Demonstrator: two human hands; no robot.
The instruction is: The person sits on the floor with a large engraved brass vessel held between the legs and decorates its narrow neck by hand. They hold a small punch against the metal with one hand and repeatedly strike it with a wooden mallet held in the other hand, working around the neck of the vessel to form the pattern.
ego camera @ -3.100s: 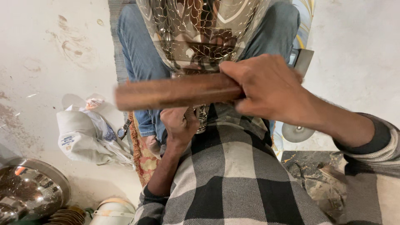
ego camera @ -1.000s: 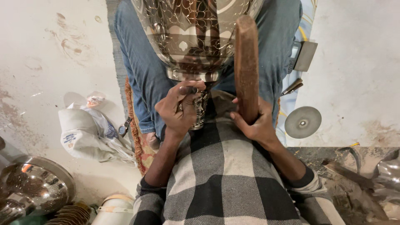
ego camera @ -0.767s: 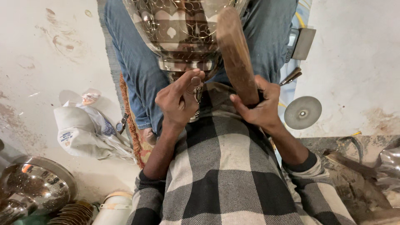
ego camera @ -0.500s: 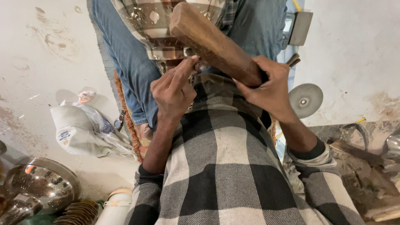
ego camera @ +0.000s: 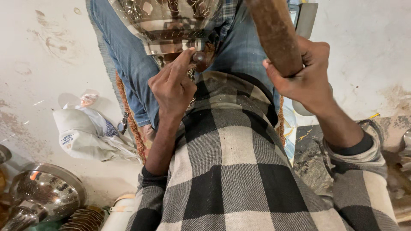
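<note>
**Punch on the bowl, wooden block gripped**

The left hand pinches a small dark punch between its fingers, the tip set against the base of a shiny patterned metal bowl that rests on the person's lap, between the jeans-clad legs. The right hand has its fingers wrapped tight around a brown wooden block, held up just right of the bowl. A white bag lies on the floor to the left, near another metal bowl.

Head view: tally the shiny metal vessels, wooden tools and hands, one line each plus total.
Shiny metal vessels: 2, patterned vessel between the knees, bowl on the floor
Wooden tools: 1, wooden block in the right hand
Hands: 2, left hand on the small punch
Total: 5
</note>
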